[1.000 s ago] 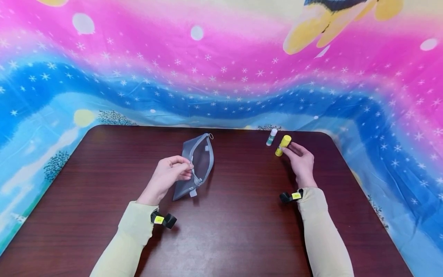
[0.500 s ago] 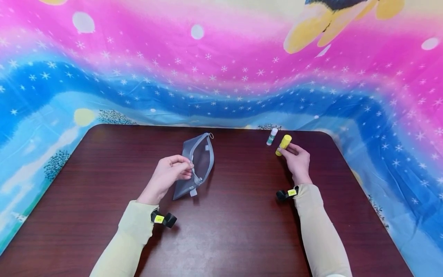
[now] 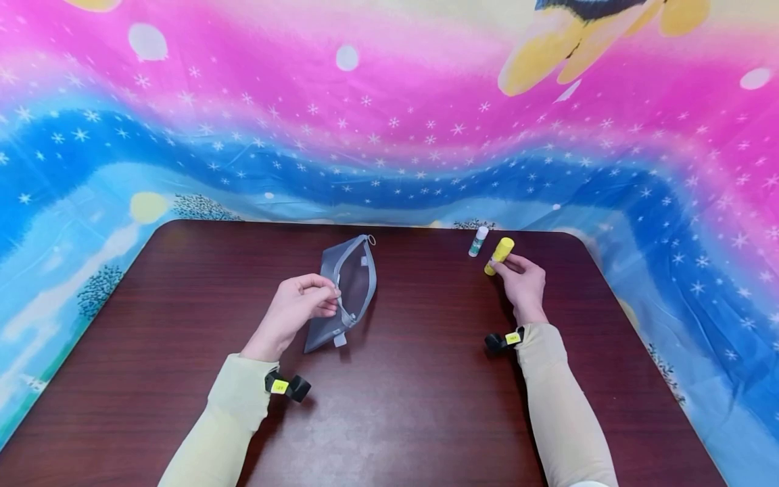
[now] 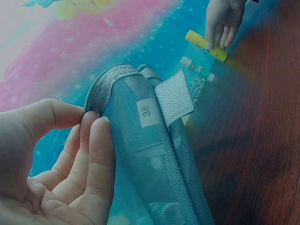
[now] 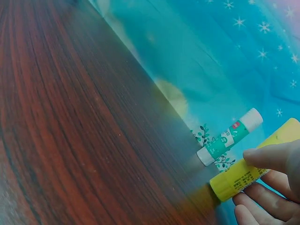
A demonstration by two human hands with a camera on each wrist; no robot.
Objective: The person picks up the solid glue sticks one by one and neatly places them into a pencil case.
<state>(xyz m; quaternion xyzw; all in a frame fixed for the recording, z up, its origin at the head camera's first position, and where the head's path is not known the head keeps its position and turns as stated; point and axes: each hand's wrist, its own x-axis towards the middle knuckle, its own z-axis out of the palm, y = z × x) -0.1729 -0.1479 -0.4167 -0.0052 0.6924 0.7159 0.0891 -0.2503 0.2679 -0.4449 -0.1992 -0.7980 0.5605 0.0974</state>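
My left hand point(image 3: 299, 304) pinches one edge of a grey mesh zipper pouch point(image 3: 328, 331) by its opening. The pouch mouth gapes toward the right, and a ring hangs at its far end. A small tag reading 38 point(image 4: 149, 112) shows on the mesh in the left wrist view. At the back right, my right hand point(image 3: 525, 284) grips a yellow glue stick point(image 3: 502, 250) between thumb and fingers. Just left of it stands a smaller green-and-white glue stick point(image 3: 477, 241), upright on the table.
The dark wooden table point(image 3: 389, 419) has rounded far corners. A colourful cloth point(image 3: 389, 155) with snowflakes hangs behind it and along both sides. Each wrist carries a black camera on a strap.
My right hand has shifted slightly left and closed more fully round the yellow glue stick. The left hand and the pouch stay put.
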